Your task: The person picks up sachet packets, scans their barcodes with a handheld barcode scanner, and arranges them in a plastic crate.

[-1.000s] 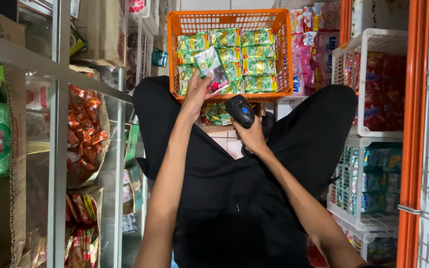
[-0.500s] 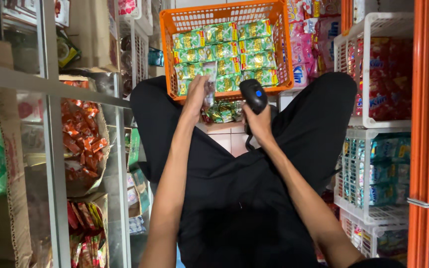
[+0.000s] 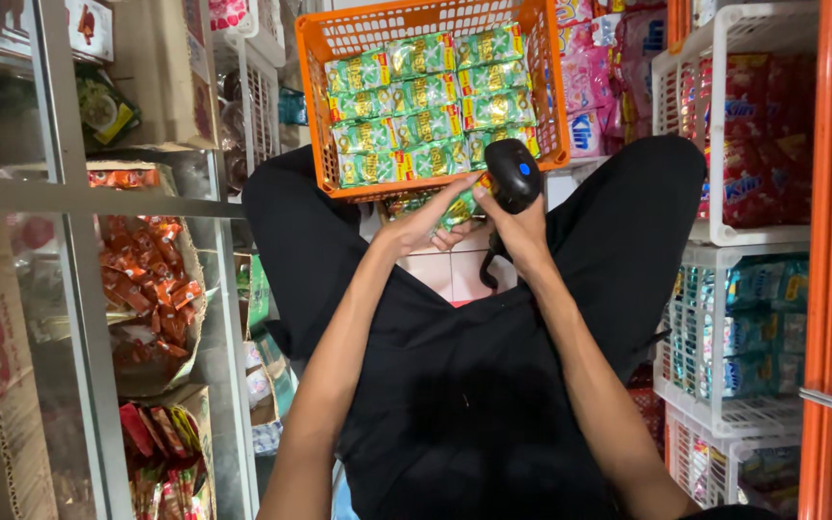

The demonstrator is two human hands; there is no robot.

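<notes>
Right hand [image 3: 522,226] gripping black scanner [image 3: 512,173]

I sit with my knees spread, and the crate [image 3: 320,58] stands on the floor ahead of me, between my legs and just beyond them. Packets [image 3: 421,96] lie in rows inside it. My left hand [image 3: 423,223] is at the crate's near edge, with a packet [image 3: 455,207] under its fingers, and my right hand [image 3: 522,226] is just to its right, touching it, with the scanner [image 3: 512,173] in its grip, its head up against the crate's near right corner. Shelves [image 3: 79,193] of goods run along my left. Wire baskets [image 3: 724,231] are stacked on my right, one above another, with packets in each.
</notes>
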